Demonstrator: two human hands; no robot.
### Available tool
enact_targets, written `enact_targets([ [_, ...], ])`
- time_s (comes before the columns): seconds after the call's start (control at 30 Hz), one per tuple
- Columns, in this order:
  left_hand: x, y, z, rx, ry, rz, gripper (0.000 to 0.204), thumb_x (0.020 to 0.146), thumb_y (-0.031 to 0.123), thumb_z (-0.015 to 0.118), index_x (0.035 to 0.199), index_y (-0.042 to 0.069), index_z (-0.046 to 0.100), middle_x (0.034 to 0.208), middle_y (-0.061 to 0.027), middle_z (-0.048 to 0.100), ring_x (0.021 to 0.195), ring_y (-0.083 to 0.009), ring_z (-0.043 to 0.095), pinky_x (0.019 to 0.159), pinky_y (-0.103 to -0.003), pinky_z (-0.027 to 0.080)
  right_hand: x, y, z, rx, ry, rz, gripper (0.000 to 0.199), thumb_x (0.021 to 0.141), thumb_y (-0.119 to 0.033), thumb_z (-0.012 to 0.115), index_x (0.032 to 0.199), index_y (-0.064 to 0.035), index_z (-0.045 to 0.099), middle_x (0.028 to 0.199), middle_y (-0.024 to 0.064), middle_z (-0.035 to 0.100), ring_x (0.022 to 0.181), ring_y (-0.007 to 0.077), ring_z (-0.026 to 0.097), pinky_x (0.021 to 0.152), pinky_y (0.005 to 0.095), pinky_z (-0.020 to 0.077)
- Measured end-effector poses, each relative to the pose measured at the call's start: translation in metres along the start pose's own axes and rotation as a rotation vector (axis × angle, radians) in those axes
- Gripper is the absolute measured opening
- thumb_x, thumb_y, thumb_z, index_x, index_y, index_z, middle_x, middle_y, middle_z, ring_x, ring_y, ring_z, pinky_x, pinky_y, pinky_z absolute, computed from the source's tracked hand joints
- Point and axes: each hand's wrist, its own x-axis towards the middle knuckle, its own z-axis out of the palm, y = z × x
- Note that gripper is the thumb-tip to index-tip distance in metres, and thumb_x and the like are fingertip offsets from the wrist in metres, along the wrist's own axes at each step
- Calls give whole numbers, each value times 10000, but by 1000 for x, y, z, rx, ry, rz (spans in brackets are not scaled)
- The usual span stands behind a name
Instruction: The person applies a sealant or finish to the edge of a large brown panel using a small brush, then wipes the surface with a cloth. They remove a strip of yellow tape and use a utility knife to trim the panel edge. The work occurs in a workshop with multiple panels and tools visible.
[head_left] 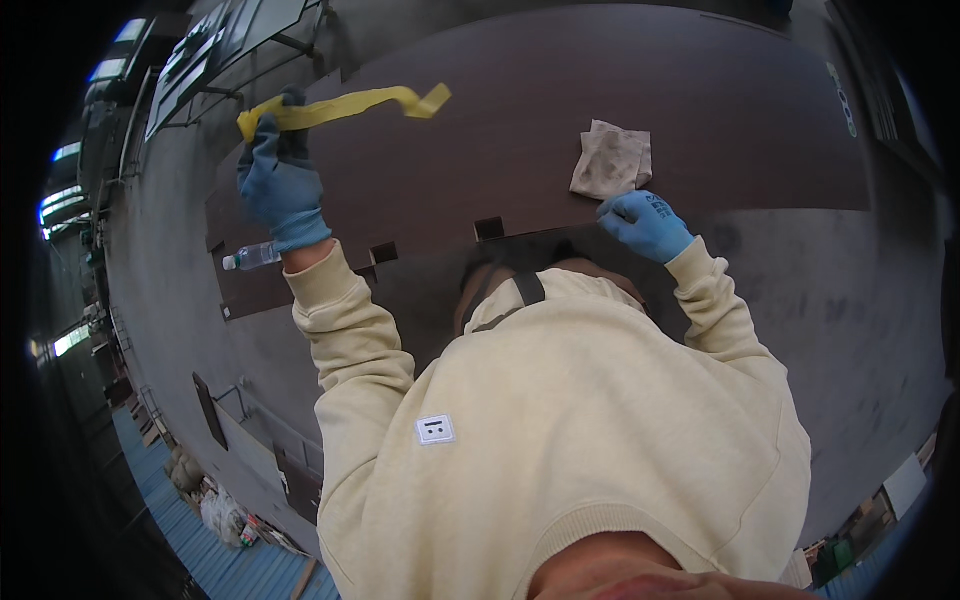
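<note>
My left hand (278,185), in a blue glove with dark grey fingers, is raised over the far left of the dark brown panel. Its fingers are closed on a strip of yellow tape (350,105), which trails off to the right with a curled free end. At the panel's near edge my right hand (647,225), also in a blue glove, has its fingers curled in. A folded, stained greyish-pink cloth (612,162) lies on the panel just beyond that hand, its near corner meeting the knuckles. Whether the fingers grip the cloth is hidden.
The large brown panel (480,150) stretches out in front of me, with small square notches along its near edge. A clear plastic bottle (253,256) lies on it by my left wrist. Metal racks with sheets (215,60) stand at the far left.
</note>
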Motion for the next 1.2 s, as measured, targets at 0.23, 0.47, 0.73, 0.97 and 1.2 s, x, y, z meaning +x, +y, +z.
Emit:
enact_targets([
  [0.23,-18,9,61,18,-131,-71,355,1011,183,687,1274,-52,654,1201,-227,734,1135,-325,722,1033,-411,594,45,-56,19,489,520,-181,410,945,-219,737,1293,-9,679,981,131,767,887,222,745,825,330,577],
  [0.47,-44,9,82,-162,-185,-231,351,1026,161,655,1272,-88,633,1230,-253,705,1171,-330,702,1078,-422,566,67,-128,16,147,264,-235,930,894,-273,770,1644,-85,253,937,156,756,809,271,756,732,381,596],
  [0.73,-61,9,67,-256,-53,-257,327,1030,150,641,1263,-79,646,1229,-239,710,1167,-322,702,1097,-420,552,109,-120,24,-106,414,-15,549,978,-350,619,1414,-23,553,1091,186,758,1004,361,742,887,450,575],
  [0.97,-78,15,66,-80,-74,-119,294,1030,172,652,1217,-50,698,1212,-214,727,1185,-306,692,1104,-399,532,120,-131,39,490,259,106,830,944,-623,623,1465,14,521,1044,160,758,943,254,754,897,394,569],
  [1.2,-102,17,72,-83,-226,-181,307,1056,204,624,1232,-33,708,1283,-224,698,1228,-331,668,1153,-427,480,159,-122,68,1243,56,365,370,984,-213,661,1289,-6,629,991,135,734,756,195,733,757,338,633],
])
